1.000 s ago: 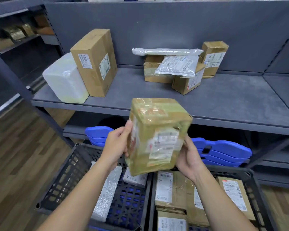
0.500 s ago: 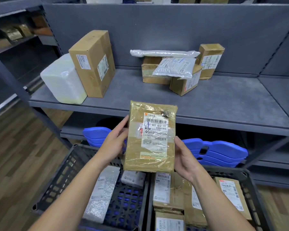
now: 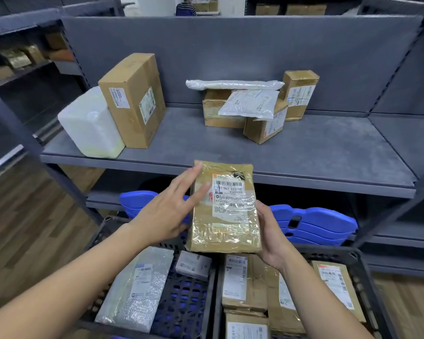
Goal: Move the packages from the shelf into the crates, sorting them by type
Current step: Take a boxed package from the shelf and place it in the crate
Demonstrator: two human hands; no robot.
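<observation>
Ops: Shelf (image 3: 304, 152) contents, left to right?

QA: White wrapped block (image 3: 90, 126) sat at the left end, touching the tall brown carton (image 3: 132, 99), which stood upright. Bare stretch, then a cluster against the back panel: a long white tube bag (image 3: 233, 84) on top, a grey poly mailer (image 3: 250, 104) draped over brown boxes (image 3: 214, 111), and a small taped box (image 3: 299, 94) upright at the right end.

Ops: Hands?

QA: Left hand (image 3: 167, 211) was flat, fingers (image 3: 189, 173) straight and spread, tips touching the front face of the taped brown package (image 3: 224, 216) near its left side. No grip there. Right hand (image 3: 272, 238) gripped the same package at its lower right edge, thumb on the front. The other fingers were hidden behind it.

Ops: Package location?

QA: Held upright in the air, label toward the camera, in front of the shelf edge and above where the two crates met. It was off the shelf and in neither crate.

Ops: Crates?

QA: Left crate (image 3: 181, 307) held a silver bubble mailer (image 3: 137, 287) and a small grey packet (image 3: 194, 264). Right crate (image 3: 362, 272) held brown cartons (image 3: 245, 277), labels up. Blue plastic stack (image 3: 313, 223) sat behind the crates, under the shelf.
</observation>
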